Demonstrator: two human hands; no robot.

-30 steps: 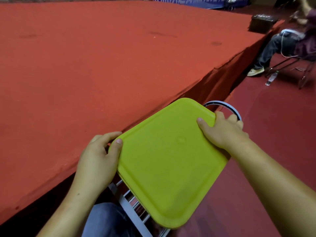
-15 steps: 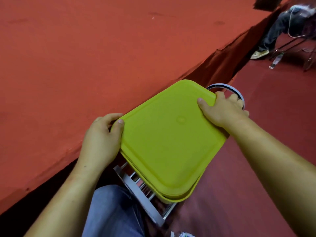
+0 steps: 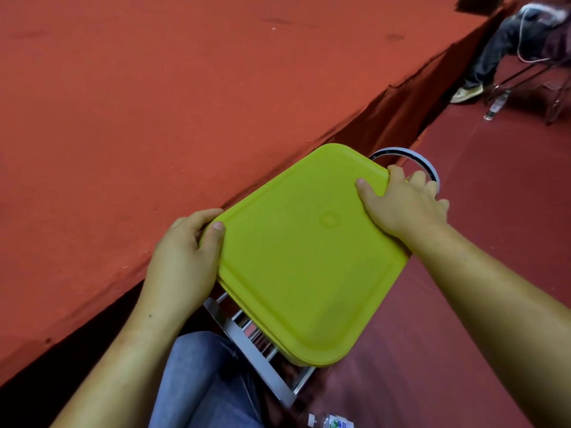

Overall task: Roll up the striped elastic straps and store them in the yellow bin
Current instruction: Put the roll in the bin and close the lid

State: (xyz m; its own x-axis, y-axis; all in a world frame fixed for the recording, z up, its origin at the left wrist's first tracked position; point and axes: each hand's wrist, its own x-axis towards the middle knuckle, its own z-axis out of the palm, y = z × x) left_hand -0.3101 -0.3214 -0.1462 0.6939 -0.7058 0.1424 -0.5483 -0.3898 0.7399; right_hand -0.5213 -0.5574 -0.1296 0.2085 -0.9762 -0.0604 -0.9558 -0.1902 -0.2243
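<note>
Yellow bin (image 3: pixel 304 257) sits mid-frame, lidded; my left hand (image 3: pixel 182 261) and right hand (image 3: pixel 401 202) clamp opposite corners, fingers curled over the rim. I judge it stiff, light, slick plastic, best held at the corners. Metal rack (image 3: pixel 262 356) below and red platform (image 3: pixel 154 103) upper left crowd it; no straps visible.

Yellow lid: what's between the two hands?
Head view: only the yellow lid spans between left hand and right hand; each grips an opposite edge.
</note>
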